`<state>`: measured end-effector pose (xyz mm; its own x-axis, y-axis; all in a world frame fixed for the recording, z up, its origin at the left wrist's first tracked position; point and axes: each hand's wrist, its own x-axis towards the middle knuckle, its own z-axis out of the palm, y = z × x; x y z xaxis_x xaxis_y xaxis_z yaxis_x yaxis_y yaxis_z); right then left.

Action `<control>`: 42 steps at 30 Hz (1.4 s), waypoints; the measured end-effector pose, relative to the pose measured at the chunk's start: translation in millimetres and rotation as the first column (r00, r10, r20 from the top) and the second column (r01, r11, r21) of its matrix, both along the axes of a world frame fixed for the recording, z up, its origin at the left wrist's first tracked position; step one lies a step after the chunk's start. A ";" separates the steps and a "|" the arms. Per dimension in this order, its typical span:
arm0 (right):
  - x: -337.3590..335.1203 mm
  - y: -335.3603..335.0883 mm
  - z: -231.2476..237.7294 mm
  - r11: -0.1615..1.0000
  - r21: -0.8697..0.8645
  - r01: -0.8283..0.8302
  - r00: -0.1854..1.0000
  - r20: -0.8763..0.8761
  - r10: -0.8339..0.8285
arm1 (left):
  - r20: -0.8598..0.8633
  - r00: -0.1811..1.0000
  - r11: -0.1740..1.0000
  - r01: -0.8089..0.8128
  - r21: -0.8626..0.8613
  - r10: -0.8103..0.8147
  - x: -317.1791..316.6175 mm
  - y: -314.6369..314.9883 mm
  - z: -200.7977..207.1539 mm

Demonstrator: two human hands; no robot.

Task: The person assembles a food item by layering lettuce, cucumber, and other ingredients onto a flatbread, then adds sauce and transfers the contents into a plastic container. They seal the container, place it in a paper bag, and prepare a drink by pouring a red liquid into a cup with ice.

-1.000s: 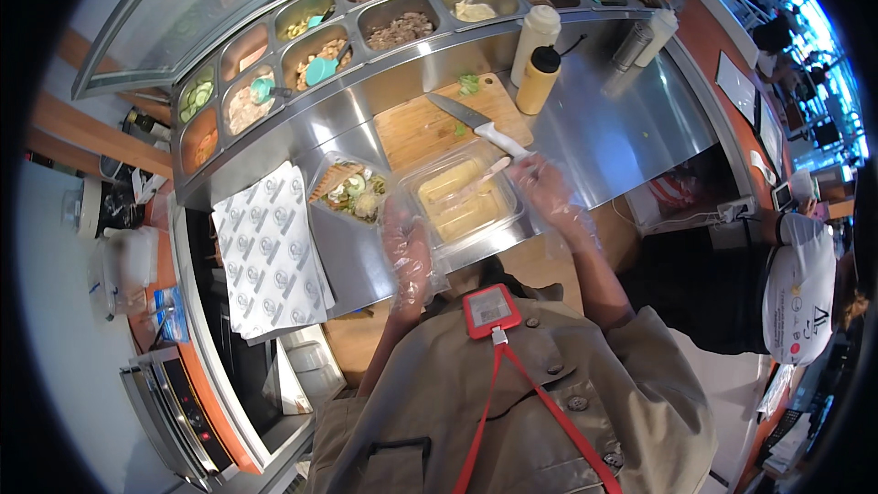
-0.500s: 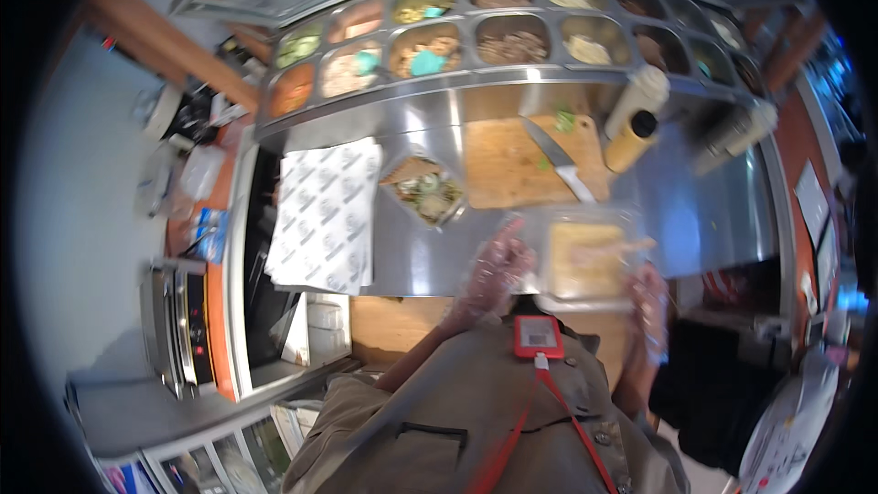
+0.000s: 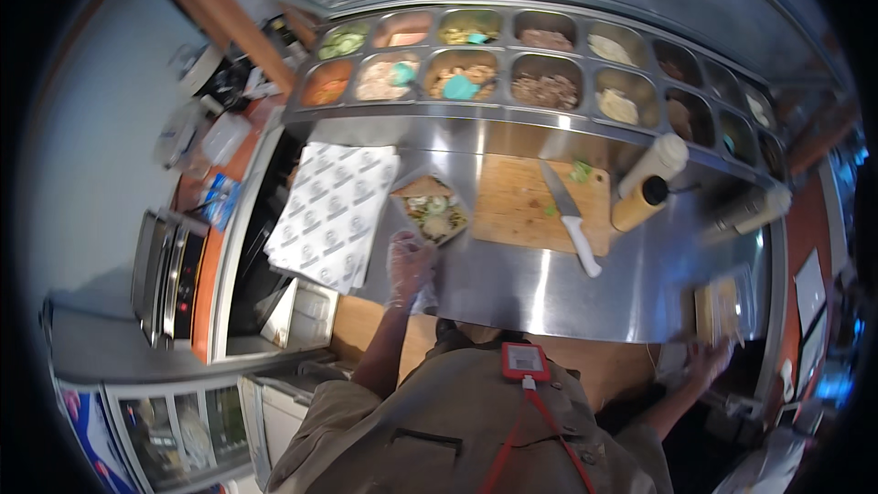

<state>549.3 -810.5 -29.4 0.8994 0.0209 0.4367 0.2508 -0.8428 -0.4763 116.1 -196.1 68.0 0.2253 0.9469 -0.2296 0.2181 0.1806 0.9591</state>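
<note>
A smooth steel counter [image 3: 521, 297], streaked with pale reflections, filled the middle of the frame. At centre lay a rectangular wooden board [image 3: 503, 206], its surface grained; a knife [image 3: 569, 216] rested there, white handle jutting past the lower edge, near a crinkled green leaf [image 3: 581, 171]. Flat patterned paper sheets [image 3: 338, 210] were stacked at centre left. Along the top ran rounded metal pans [image 3: 505, 82] of chopped food. Right of the board stood a whitish bottle [image 3: 654, 165] and a yellow, black-capped bottle [image 3: 637, 206].

The boxy clear tub [image 3: 744, 302] was at lower right, at the counter's right end, blurred, with yellow contents [image 3: 716, 305]. The right hand [image 3: 704, 363], in thin clear plastic, met its near edge; whether it gripped could not be told.

Left of centre, an angular tray [image 3: 458, 230] held browned bread [image 3: 423, 187] above mixed greens. The left hand [image 3: 412, 265], in wrinkled film, had curled fingers at its lower edge; any grasp was unclear.
</note>
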 end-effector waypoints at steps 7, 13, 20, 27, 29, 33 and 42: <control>-5.3 64.7 39.8 0.169 0.928 0.333 0.940 -0.311 -0.144 | 0.064 0.997 0.998 0.036 0.051 -0.039 9.8 47.7 -14.2; -104.1 209.7 61.1 0.754 0.657 0.023 0.998 -0.056 0.019 | 0.163 0.984 0.986 0.048 0.159 -0.074 -9.0 76.9 -28.3; 42.4 285.8 148.8 0.995 0.099 -0.024 0.916 0.401 -0.018 | 0.067 0.995 0.968 0.060 0.244 -0.078 -47.0 56.5 -25.5; 208.3 263.8 205.6 0.980 -0.195 0.029 0.936 -0.338 -0.095 | -0.144 0.987 0.973 -0.039 0.228 0.074 -117.8 25.1 -1.8; 215.5 264.8 188.7 0.976 -0.205 0.077 0.973 -0.198 -0.118 | -0.171 0.975 0.966 -0.097 0.238 0.140 -137.3 14.6 -2.8; 220.5 266.9 164.4 0.980 0.007 0.200 0.967 -0.160 -0.197 | -0.185 0.972 0.956 -0.092 0.277 0.148 -152.2 8.9 -15.6; 164.8 277.7 206.2 0.969 0.242 0.037 0.847 0.508 -0.159 | -0.182 0.983 0.970 0.006 0.244 0.040 -126.2 37.4 3.2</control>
